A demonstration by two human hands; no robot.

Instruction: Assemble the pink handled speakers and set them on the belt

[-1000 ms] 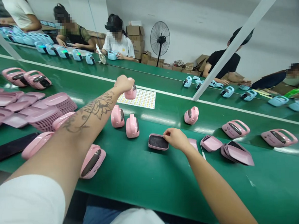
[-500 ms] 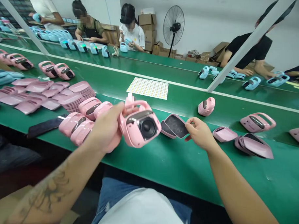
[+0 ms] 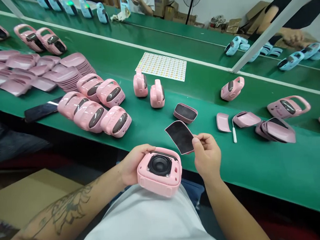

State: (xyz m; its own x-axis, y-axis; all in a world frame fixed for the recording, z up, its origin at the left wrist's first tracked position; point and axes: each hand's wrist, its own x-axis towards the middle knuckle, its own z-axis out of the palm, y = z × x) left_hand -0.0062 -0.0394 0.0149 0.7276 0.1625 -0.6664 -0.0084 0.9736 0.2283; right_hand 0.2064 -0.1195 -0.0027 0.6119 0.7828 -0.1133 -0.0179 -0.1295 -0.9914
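The left hand (image 3: pixel 131 164) grips the pink speaker (image 3: pixel 159 171) (cone facing up) off the worktop's (image 3: pixel 256 165) near edge, while the right hand (image 3: pixel 207 157) pinches a dark grille panel (image 3: pixel 180 136).

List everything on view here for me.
speaker body: one, pink, held, bottom centre
grille cover: one, black, held just right of it
upright speakers: two, pink, mid-table
speaker cluster: five, pink, near-left
sticker sheet: one, white-yellow, beyond the upright pair
blue speakers: several, far belt
table: one, green, across view
left hand: one, bare, gripping speaker body
right hand: one, bare, fingers pinching grille cover
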